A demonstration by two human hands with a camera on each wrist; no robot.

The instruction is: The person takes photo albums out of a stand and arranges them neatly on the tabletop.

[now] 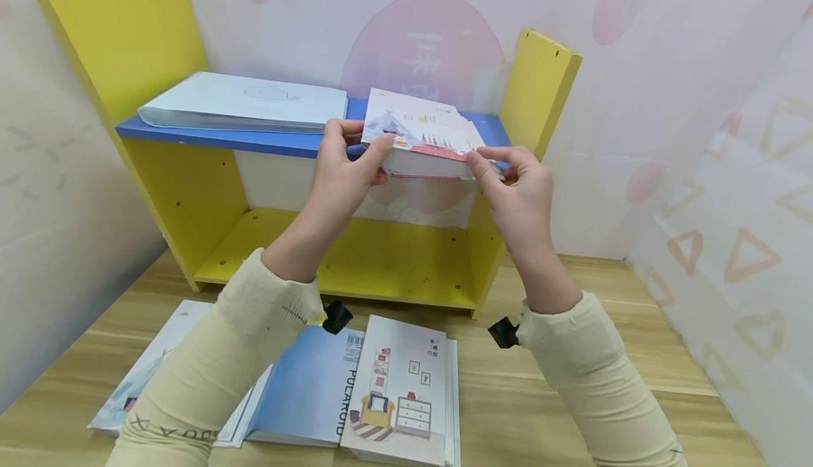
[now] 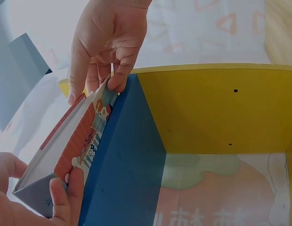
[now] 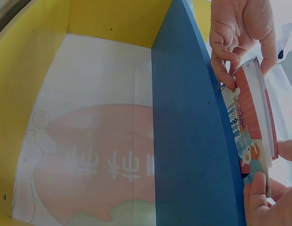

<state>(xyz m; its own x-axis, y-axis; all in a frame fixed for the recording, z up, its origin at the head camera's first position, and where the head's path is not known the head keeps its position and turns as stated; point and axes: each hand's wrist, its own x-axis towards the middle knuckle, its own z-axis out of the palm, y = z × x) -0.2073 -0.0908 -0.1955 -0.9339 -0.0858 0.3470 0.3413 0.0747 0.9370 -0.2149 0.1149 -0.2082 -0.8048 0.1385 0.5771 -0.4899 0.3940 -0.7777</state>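
At ten o'clock a pale album (image 1: 241, 100) lies flat on the blue shelf (image 1: 279, 144), done by my judgement. At seven, several books (image 1: 301, 389) on the table (image 1: 508, 396) seem still to do. Close in at ten, the left hand (image 1: 346, 160) pinches one end of the illustrated book (image 1: 425, 128); that book, at twelve, juts past the shelf's front edge, perhaps half placed. Toward three, the right hand (image 1: 521, 185) pinches its other end.
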